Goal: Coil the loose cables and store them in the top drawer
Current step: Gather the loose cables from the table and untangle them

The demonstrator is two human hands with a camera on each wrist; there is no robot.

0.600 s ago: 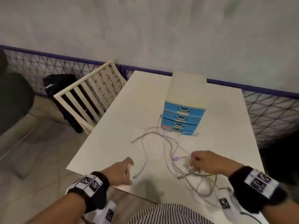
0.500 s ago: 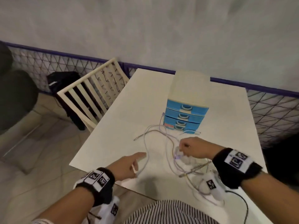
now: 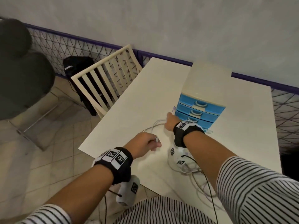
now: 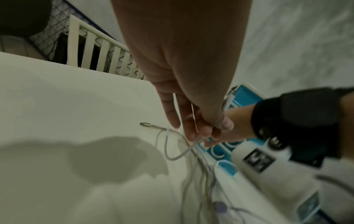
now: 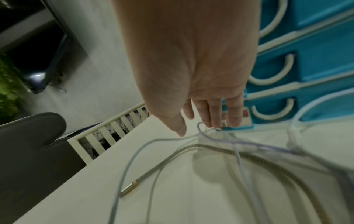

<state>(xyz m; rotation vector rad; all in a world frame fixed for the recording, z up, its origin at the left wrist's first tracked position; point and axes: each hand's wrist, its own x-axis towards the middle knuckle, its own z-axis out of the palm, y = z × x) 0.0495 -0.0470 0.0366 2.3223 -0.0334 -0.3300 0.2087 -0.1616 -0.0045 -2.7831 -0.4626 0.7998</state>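
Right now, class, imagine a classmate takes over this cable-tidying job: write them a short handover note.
Left hand: fingers pinch one white cable, its plug end sticking out past the knuckles.
Right hand: open, fingers straight, reaching to the cable ends by the bottom of the drawer unit.
Loose cables: uncoiled, tangled on the table in front of the unit.
Done: nothing coiled; top drawer shut.
Left: untangle, coil each cable, open top drawer, store.
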